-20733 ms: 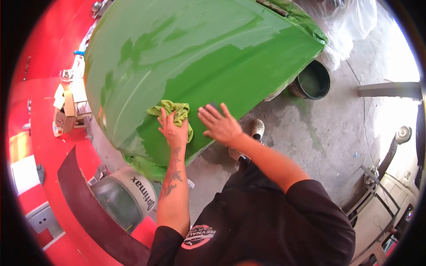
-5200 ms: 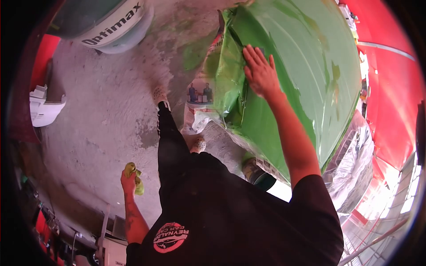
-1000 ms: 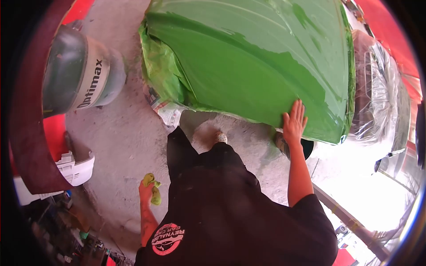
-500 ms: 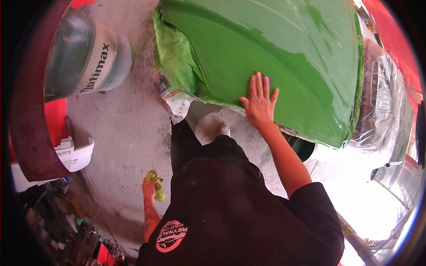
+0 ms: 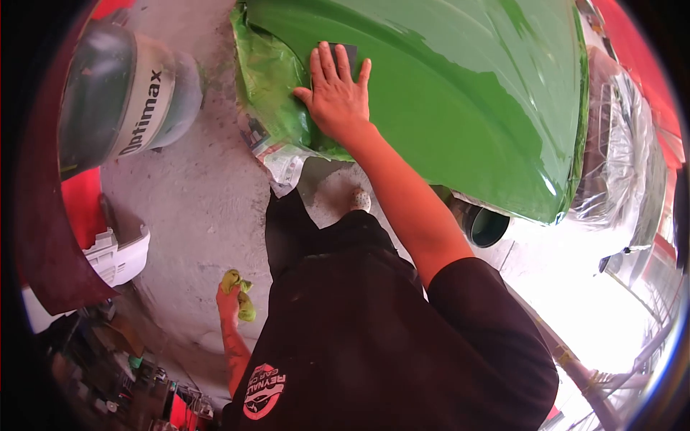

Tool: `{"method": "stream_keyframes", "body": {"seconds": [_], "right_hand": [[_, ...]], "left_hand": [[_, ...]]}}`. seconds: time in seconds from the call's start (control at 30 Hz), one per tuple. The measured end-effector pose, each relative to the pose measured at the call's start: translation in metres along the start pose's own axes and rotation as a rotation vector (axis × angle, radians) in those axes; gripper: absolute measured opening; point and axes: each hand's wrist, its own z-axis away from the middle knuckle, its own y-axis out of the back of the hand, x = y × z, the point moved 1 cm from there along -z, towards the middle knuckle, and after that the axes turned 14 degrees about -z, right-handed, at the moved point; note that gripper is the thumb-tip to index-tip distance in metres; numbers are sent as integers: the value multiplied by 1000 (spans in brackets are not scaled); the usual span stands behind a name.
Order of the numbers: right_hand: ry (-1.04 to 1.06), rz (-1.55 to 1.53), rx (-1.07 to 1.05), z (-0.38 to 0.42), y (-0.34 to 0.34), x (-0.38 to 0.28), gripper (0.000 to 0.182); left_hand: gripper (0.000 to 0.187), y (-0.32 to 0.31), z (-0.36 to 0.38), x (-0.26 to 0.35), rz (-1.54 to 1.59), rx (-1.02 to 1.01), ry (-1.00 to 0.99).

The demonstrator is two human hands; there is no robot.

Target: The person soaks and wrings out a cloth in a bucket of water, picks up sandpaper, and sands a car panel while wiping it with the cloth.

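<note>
**Right hand on the green panel, left hand well apart**

In the head view, taking twelve o'clock as the top, the right hand (image 5: 336,93) is the nearer one: it lies on the green panel (image 5: 438,122), close to its left end. It is flat, fingers somewhat spread and pointing to twelve, thumb out towards ten. Under the fingertips is a dark sheet (image 5: 351,52), its corner showing on the two o'clock side; the hand covers too much of it to tell its long axis.

The panel's near edge slants from the hand towards four o'clock, and most of the surface lies between one and four — the long way runs across the body, not away from it. Green-stained masking film (image 5: 272,79) lies at nine from the hand, with newspaper (image 5: 284,159) between seven and eight. A dark bucket (image 5: 489,228) stands by the near edge, between four and five.

The left hand (image 5: 227,300) hangs low over the floor (image 5: 194,223), touching no part of the panel, which lies at one to two o'clock from it. Its fingers are closed on a bunched yellow-green cloth (image 5: 246,309) — the exact grip is too small to tell.
</note>
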Motion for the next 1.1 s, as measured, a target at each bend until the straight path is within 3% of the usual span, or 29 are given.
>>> {"method": "stream_keyframes", "body": {"seconds": [0.2, 0.47, 0.6, 0.8, 1.1], "right_hand": [[74, 28, -153, 80, 39, 24, 68], [-116, 181, -408, 222, 129, 125, 66], [-37, 217, -496, 208, 127, 117, 65], [171, 79, -417, 149, 88, 68, 62], [186, 12, -276, 66, 48, 25, 58]], "left_hand": [[30, 29, 0, 21, -53, 43, -51], [35, -4, 3, 8, -76, -10, -40], [34, -23, 13, 7, -95, -51, -16], [33, -33, 18, -4, -58, -53, 60], [32, -28, 22, -10, 13, -27, 120]]}}
